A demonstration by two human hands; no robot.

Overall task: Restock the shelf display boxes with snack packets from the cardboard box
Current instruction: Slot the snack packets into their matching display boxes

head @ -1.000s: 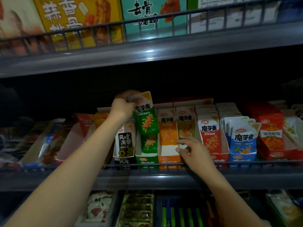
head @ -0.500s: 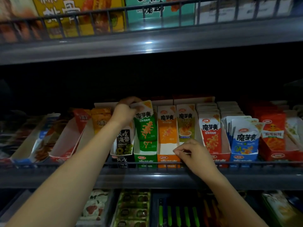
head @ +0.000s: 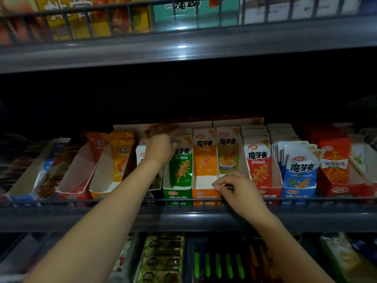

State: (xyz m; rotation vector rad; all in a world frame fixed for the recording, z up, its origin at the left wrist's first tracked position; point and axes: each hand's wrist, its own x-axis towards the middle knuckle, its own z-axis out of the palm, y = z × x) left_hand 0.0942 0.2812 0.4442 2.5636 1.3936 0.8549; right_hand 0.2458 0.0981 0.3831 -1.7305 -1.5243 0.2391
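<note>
While my left hand (head: 161,146) grips the top of the green snack packet (head: 181,168), the packet stands upright in the green display box (head: 177,192) just below that hand. My right hand (head: 236,188) pinches the front rim of the orange display box (head: 204,194), fingers curled, just right of the green one.

Middle shelf (head: 183,219): a row of display boxes side by side behind the wire rail (head: 204,201). The left hand (head: 161,146) is up at the top of the packet (head: 181,166) standing in the konjac box (head: 177,193), with the seaweed box (head: 151,197) just left of it. The right hand (head: 236,186) sits at the front of the next box (head: 204,194) to the right, before its packets (head: 205,154). Above, the upper shelf (head: 183,50); below, the lower shelf's trays (head: 163,258).
</note>
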